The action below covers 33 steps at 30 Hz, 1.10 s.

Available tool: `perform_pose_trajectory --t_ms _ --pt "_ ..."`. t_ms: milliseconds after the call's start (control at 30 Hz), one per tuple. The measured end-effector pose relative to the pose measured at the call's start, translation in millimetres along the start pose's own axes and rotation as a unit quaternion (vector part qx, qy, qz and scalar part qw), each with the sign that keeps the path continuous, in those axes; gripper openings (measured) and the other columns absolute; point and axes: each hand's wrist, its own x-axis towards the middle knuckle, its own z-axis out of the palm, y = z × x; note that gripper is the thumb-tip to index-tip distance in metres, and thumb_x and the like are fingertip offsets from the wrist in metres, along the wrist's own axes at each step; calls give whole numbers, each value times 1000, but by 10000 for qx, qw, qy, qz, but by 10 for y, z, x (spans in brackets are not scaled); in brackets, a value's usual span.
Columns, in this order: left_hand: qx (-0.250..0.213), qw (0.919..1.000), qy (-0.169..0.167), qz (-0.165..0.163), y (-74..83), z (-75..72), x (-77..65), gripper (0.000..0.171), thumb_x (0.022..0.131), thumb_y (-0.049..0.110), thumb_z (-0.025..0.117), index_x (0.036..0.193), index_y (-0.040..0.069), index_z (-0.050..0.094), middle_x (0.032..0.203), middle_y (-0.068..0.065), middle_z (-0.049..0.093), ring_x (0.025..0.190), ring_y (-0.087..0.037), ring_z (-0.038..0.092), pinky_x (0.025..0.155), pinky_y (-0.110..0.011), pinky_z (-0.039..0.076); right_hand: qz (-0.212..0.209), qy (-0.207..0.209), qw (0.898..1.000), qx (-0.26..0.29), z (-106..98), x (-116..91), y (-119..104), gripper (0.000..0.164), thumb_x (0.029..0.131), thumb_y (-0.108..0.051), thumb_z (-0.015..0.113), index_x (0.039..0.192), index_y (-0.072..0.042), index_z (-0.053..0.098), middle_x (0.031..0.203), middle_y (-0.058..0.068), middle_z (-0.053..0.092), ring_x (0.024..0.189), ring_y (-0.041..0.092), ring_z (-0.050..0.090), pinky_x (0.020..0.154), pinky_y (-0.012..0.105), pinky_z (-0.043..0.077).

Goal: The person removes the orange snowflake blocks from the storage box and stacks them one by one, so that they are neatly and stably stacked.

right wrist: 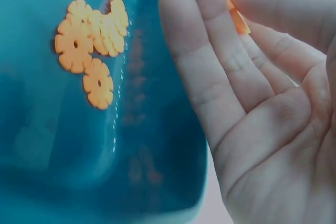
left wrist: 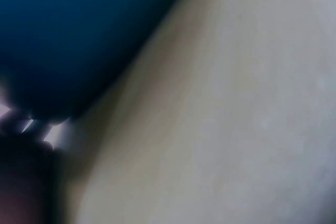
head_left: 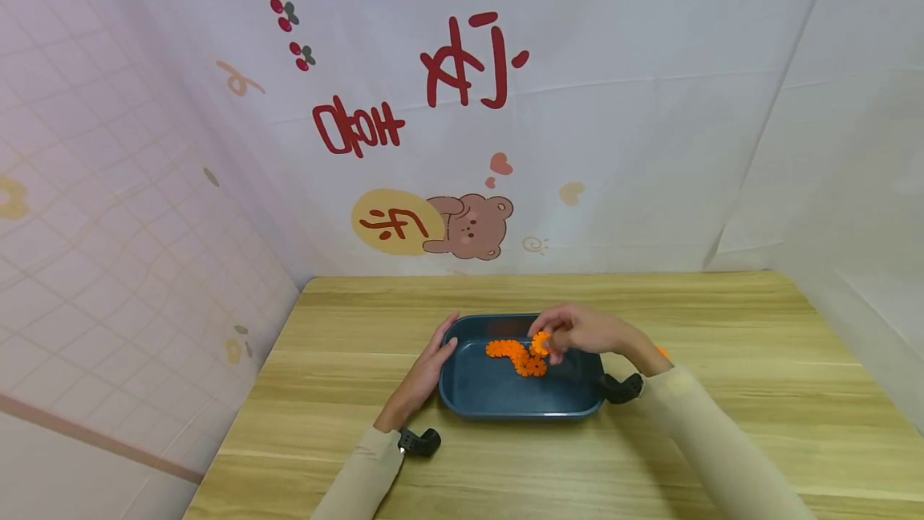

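Observation:
A dark blue rectangular tray [head_left: 491,398] with rounded corners sits on the table. My left hand [head_left: 431,355] holds its left side, thumb over the rim and fingers along the outside. Above the tray's right half, my right hand [head_left: 577,329] pinches an orange notched plastic disc [head_left: 540,343] between thumb and fingers. In the right wrist view only an edge of that disc [right wrist: 240,20] shows behind the fingers. Several more orange flower-shaped discs [right wrist: 74,44] lie in the tray, partly overlapping in a curved row.
The tray stands on a wood-grain table [head_left: 339,327]. An orange piece [head_left: 662,353] shows beyond my right wrist, mostly hidden by it. A white printed cloth [head_left: 613,143] hangs behind the table, and more cloth runs along both sides.

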Motion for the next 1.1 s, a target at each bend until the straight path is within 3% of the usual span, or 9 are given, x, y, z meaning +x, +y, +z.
perform_pose_trajectory --t_ms 200,433,567,733,900,1033,1100 --pt "73 10000 -23 -25 -3 -8 7 54 108 36 38 159 26 22 165 6 13 152 -21 8 121 -54 6 16 184 9994 304 -94 -168 48 35 93 8 52 128 5 57 101 27 64 88 36 72 83 49 57" --pt "42 9998 -162 -111 136 -11 -33 55 110 28 36 160 18 17 166 0 10 152 -25 6 121 -54 5 142 406 9986 317 -172 -350 73 43 93 -9 67 131 5 53 105 22 61 100 47 67 86 44 57" --pt "44 9996 -248 -159 273 -5 -79 55 109 27 37 160 15 18 166 -1 11 152 -26 7 121 -54 7 132 539 9977 381 -198 -443 94 45 93 -10 68 131 7 52 109 22 61 101 47 66 85 39 58" --pt "9 9996 -243 -169 317 6 -95 54 109 26 37 160 16 19 166 0 11 152 -25 7 122 -53 6 -162 699 9959 548 -232 -580 132 45 93 -5 67 130 15 49 102 19 63 92 47 68 81 46 58" --pt "-22 9995 -262 -151 312 3 -86 55 110 25 35 160 15 16 167 -1 9 153 -25 6 122 -53 6 -454 1267 9909 87 -262 -739 205 33 91 0 68 122 8 57 89 6 63 73 29 63 66 33 58" --pt "39 9995 -291 -154 313 -4 -83 55 110 24 34 160 16 15 167 0 8 153 -24 5 122 -53 6 -487 1712 9839 -131 -270 -886 276 30 90 -3 70 119 0 60 92 5 60 76 14 58 67 26 55" --pt "65 9994 -290 -150 313 -4 -85 55 110 24 34 160 16 15 167 0 8 153 -24 5 122 -53 6 -525 1801 9822 -104 -275 -958 307 30 92 -2 68 120 0 59 93 7 59 78 13 57 70 27 55"
